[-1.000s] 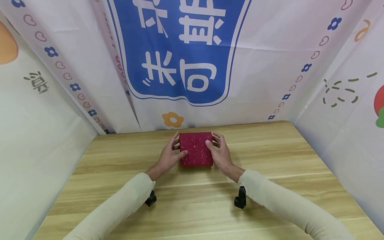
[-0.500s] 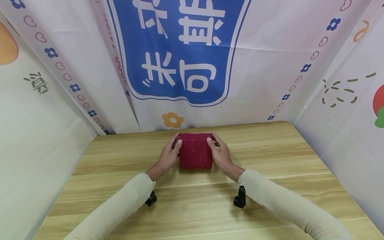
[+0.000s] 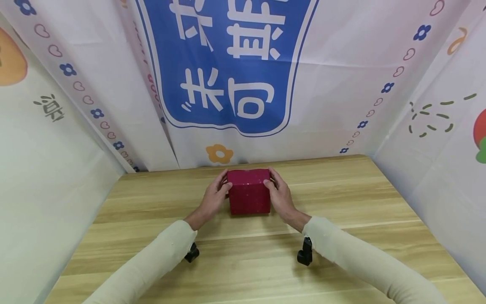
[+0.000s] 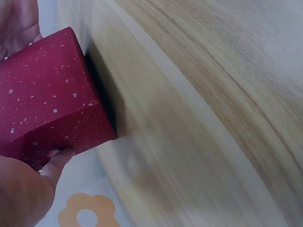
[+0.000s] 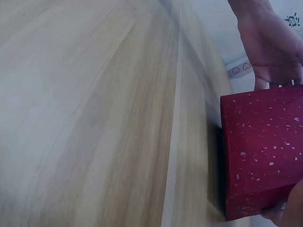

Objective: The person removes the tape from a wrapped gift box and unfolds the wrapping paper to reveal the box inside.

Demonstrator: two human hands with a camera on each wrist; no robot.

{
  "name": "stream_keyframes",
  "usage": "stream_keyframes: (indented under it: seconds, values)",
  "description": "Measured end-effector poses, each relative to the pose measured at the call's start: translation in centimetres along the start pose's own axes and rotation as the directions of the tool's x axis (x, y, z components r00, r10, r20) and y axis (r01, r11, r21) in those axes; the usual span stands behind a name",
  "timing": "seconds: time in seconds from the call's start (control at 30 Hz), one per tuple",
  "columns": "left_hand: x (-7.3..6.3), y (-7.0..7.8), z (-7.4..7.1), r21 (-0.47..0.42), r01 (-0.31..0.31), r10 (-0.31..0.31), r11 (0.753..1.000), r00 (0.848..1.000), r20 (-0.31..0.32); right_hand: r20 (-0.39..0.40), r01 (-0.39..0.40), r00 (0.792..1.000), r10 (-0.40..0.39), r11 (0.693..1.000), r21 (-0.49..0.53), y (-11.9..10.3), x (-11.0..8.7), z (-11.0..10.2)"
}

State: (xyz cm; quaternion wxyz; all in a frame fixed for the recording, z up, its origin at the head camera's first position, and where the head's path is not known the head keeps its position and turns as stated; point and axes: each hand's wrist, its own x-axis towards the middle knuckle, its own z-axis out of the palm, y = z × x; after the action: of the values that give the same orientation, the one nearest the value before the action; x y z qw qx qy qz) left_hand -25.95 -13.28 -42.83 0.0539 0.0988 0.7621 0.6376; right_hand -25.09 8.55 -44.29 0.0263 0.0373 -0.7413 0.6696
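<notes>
A dark red box [image 3: 249,197] with pale flecks sits between my two hands near the back of the wooden table. My left hand [image 3: 212,197] grips its left side, the thumb at the upper front edge. On the opposite side my right hand [image 3: 280,195] holds it the same way, thumb on the front near the top. In the left wrist view the speckled box [image 4: 45,90] shows a fingertip pressed to one side. The right wrist view has the box [image 5: 262,146] close over the table, a dark shadow along its lower edge. The farther fingers are partly hidden behind it.
The wooden tabletop [image 3: 243,261] ends at a white printed cloth wall [image 3: 322,105] just behind the box. More cloth walls stand at left and right. Small black devices [image 3: 305,252] hang under both sleeve cuffs.
The box has tipped between my hands, so a narrower top and a taller front face now show. My left thumb has shifted up from the box's face to its upper edge.
</notes>
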Motion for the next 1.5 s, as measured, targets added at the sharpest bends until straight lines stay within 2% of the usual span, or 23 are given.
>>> stream_keyframes:
  seconds: [0.23,0.43,0.7,0.9,1.03,1.27,1.5]
  values:
    - [0.0,-0.3,0.1,0.025,-0.042,0.042,0.999,0.999,-0.012,0.034,0.018,0.999,-0.017,1.000,-0.002,0.3,-0.2,0.0]
    - [-0.3,-0.7,0.1,0.077,-0.056,0.058,0.995,0.998,-0.012,0.031,0.011,0.999,-0.012,1.000,0.011,0.6,-0.4,-0.1]
    - [-0.5,-0.7,0.1,0.130,-0.113,0.115,0.985,0.993,-0.009,0.026,0.038,0.999,-0.039,0.999,0.029,0.5,-0.4,-0.2]
    - [-0.3,-0.6,0.2,0.198,-0.125,0.129,0.972,0.992,-0.004,0.009,0.035,0.999,-0.034,0.999,-0.029,0.6,-0.2,-0.4]
    - [-0.5,-0.8,0.2,0.178,-0.130,0.132,0.975,0.991,0.004,0.010,0.033,0.999,-0.033,0.998,-0.052,0.7,-0.2,-0.5]
    - [-1.0,-0.7,-0.4,0.100,-0.131,0.126,0.986,0.991,0.052,0.034,0.109,0.994,-0.107,0.993,-0.047,0.7,-0.7,-0.8]
    - [-1.5,-0.6,-0.9,0.138,-0.168,0.153,0.976,0.982,0.112,0.060,0.205,0.977,-0.203,0.978,-0.031,1.4,-1.4,-1.2]
